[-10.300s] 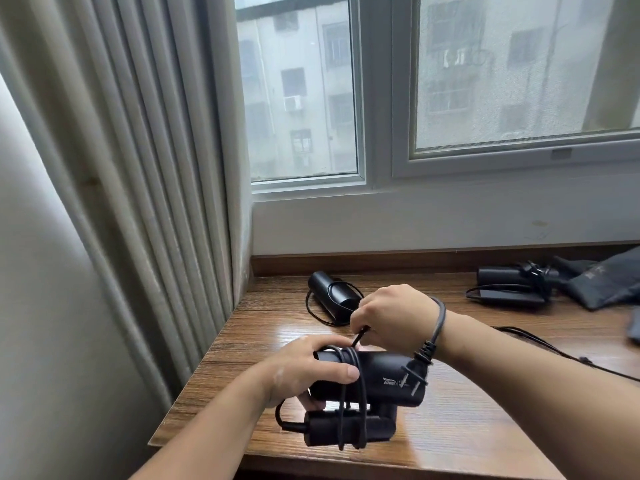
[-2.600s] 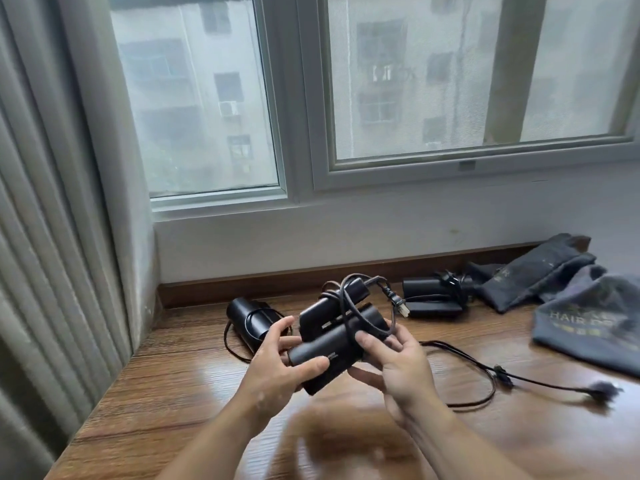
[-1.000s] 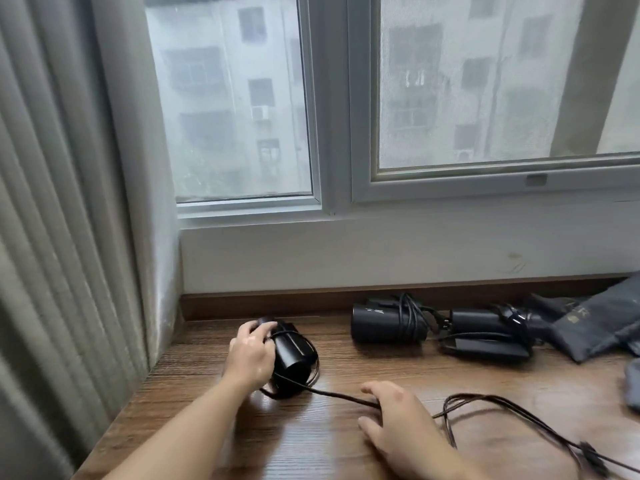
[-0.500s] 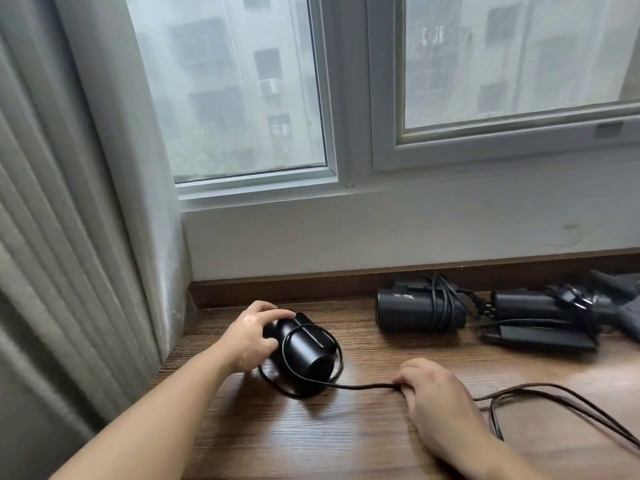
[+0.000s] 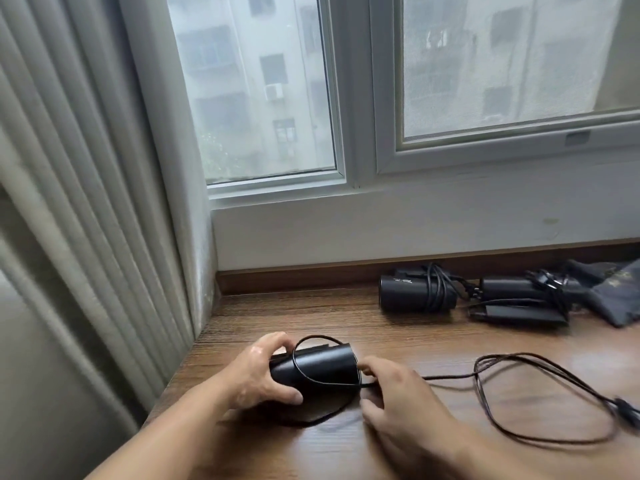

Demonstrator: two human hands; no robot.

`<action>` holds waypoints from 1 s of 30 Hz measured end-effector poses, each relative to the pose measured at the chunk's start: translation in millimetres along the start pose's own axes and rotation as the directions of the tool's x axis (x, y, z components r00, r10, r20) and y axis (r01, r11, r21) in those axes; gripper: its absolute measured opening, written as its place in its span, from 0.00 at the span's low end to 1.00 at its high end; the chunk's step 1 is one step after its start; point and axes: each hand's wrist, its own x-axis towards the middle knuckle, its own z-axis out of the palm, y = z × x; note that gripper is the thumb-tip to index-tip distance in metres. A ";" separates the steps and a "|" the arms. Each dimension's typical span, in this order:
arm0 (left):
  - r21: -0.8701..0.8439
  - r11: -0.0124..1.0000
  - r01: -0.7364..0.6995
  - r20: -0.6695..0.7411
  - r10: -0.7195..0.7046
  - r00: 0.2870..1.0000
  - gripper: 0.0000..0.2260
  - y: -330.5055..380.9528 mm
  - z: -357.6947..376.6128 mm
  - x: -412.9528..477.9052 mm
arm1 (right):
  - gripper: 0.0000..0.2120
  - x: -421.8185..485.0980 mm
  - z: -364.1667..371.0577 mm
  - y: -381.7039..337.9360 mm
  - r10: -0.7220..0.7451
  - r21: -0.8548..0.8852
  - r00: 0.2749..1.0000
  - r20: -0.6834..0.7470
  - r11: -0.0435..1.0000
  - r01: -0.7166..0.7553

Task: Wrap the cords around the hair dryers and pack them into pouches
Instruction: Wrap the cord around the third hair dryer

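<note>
black cylindrical hair dryer (image 5: 313,368) gripped by left hand (image 5: 256,375), thin cord (image 5: 512,403) looped

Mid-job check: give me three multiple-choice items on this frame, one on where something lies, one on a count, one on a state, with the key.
1. Where does the grey pouch lie?
A. far right, by the back edge
B. under the curtain
C. in the left hand

2. How many hair dryers are in view?
A. one
B. three
C. five

3. What state is the cord of the hair dryer in hand in?
A. fully wound
B. mostly loose on the wooden surface
C. inside a pouch

Key:
1 A, the pouch sits at the right edge beside the far wrapped dryer.
2 B, one between the left hand and right hand, plus the near wrapped dryer and the far one at the back.
3 B, one loop crosses the body while the rest trails in loops on the wooden surface.
</note>
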 end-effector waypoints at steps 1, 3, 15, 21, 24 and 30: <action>-0.027 1.000 0.012 0.001 -0.012 1.000 0.28 2.2 3.2 -9.2 | 0.18 -6.6 2.6 -3.7 -0.012 0.009 1.000 -0.007 1.000 0.012; -0.049 0.998 0.042 0.027 -0.041 0.999 0.30 4.5 7.8 -24.9 | 0.14 -18.3 6.6 -8.3 -0.021 0.017 0.999 -0.041 1.000 0.022; -0.168 0.957 0.236 0.065 -0.228 0.971 0.49 26.4 23.5 -94.2 | 0.05 -60.0 4.7 -14.4 -0.083 0.055 0.983 -0.167 0.994 0.093; -0.178 0.982 0.058 -0.195 -0.093 0.976 0.58 39.4 51.5 -121.9 | 0.03 -59.6 4.1 -20.7 -0.099 0.084 0.960 -0.263 0.989 0.125; -0.073 0.997 -0.034 -0.270 0.013 0.963 0.58 42.0 55.3 -129.8 | 0.06 -59.2 1.0 -27.2 -0.113 0.129 0.946 -0.303 0.979 0.158; 0.100 0.982 -0.162 -0.368 0.188 0.911 0.58 39.0 58.8 -129.2 | 0.08 -63.2 -9.7 -48.4 -0.227 0.089 0.898 -0.377 0.956 0.279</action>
